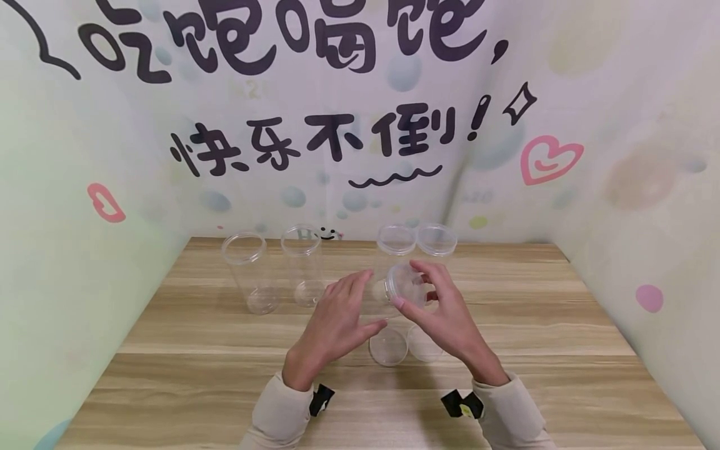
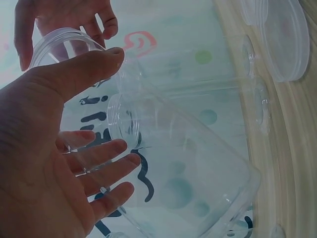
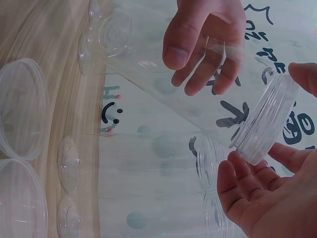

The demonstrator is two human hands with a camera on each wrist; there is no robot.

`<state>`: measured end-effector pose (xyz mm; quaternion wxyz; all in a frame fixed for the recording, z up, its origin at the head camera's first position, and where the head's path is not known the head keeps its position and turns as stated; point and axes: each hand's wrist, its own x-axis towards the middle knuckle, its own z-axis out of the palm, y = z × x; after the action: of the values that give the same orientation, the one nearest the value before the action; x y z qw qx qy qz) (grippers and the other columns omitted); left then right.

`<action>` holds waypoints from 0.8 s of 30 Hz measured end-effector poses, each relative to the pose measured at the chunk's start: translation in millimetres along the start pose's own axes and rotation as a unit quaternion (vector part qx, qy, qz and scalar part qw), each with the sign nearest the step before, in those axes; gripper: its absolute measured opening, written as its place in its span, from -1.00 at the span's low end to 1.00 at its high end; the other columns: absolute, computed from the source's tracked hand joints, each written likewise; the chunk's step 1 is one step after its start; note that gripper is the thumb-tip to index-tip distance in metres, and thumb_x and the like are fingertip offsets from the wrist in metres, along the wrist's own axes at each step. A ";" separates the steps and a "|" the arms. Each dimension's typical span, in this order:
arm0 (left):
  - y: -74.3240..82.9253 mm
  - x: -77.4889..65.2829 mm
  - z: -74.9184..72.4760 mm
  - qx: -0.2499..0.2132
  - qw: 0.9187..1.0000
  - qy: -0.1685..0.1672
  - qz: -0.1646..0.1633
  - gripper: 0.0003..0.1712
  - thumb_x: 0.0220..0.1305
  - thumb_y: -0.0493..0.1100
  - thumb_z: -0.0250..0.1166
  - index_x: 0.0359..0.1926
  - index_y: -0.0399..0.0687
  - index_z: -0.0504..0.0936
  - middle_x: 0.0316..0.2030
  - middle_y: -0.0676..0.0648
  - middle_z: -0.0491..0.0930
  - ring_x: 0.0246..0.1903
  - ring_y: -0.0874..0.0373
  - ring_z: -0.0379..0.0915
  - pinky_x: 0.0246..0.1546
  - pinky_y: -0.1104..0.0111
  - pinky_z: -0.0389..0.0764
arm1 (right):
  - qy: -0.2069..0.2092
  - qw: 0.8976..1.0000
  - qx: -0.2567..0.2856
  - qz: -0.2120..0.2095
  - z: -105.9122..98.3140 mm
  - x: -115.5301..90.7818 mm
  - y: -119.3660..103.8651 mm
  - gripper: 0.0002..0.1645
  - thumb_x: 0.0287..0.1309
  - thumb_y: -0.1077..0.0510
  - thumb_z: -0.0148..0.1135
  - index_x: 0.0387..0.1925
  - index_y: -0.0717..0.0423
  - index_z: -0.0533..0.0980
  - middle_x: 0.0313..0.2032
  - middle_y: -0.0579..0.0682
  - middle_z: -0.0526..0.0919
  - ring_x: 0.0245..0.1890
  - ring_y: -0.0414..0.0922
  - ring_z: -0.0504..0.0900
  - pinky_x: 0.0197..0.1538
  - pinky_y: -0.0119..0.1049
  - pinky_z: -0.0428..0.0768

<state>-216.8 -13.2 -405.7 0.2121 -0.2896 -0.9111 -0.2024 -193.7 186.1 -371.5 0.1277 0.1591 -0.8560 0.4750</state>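
In the head view a clear plastic jar is tilted between the two hands above the table. My left hand [image 1: 340,315] holds the jar's body [image 2: 193,168], its thumb on one side and its fingers on the other. At the jar's mouth, my right hand [image 1: 444,309] grips the clear round lid [image 3: 267,119] between thumb and fingers. The lid lies against the rim; whether it is threaded on cannot be told. Below the hands, two loose clear lids [image 1: 388,347] lie flat on the tabletop.
Two upright clear jars [image 1: 244,250] stand at the back left of the wooden table [image 1: 185,387]. Another pair of clear jars [image 1: 396,240] stands close together at the back, behind the hands. A printed wall cloth [image 1: 315,206] rises behind the table.
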 end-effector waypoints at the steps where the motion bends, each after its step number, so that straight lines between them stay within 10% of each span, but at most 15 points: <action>1: -0.2 0.0 0.1 -0.001 1.000 0.000 0.000 -0.03 -0.17 0.20 0.38 0.22 -0.12 0.22 0.10 -0.08 0.37 0.10 0.06 0.30 0.07 0.17 0.31 | 0.002 1.000 0.002 -0.001 -0.2 0.0 0.0 -0.27 -0.06 -0.06 0.32 0.17 -0.05 0.28 0.08 -0.12 0.32 -0.01 -0.14 0.35 -0.13 -0.15 0.43; 14: -4.0 0.7 2.8 -0.023 1.000 0.010 -0.006 -0.04 -0.19 0.20 0.39 0.20 -0.11 0.23 0.06 -0.05 0.40 0.08 0.10 0.32 0.02 0.19 0.35 | 0.004 0.998 0.063 -0.006 -6.3 -0.1 2.2 -0.46 0.14 0.13 0.15 0.17 0.06 0.29 0.11 0.00 0.39 0.01 -0.06 0.44 -0.12 -0.29 0.47; 24: -11.9 1.1 5.8 -0.101 0.992 -0.007 -0.076 0.01 -0.13 0.21 0.36 0.27 -0.10 0.13 0.16 -0.06 0.31 0.10 0.04 0.29 0.07 0.15 0.34 | 0.004 0.983 0.179 0.045 -16.5 1.8 13.6 -0.57 0.30 0.03 -0.09 0.07 0.22 0.34 -0.03 0.05 0.52 -0.08 0.09 0.53 -0.18 -0.25 0.51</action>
<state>-226.5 -18.9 -412.9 0.1594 -0.2406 -0.9070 -0.3067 -199.6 206.7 -372.9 0.0786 0.1388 -0.7627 0.6268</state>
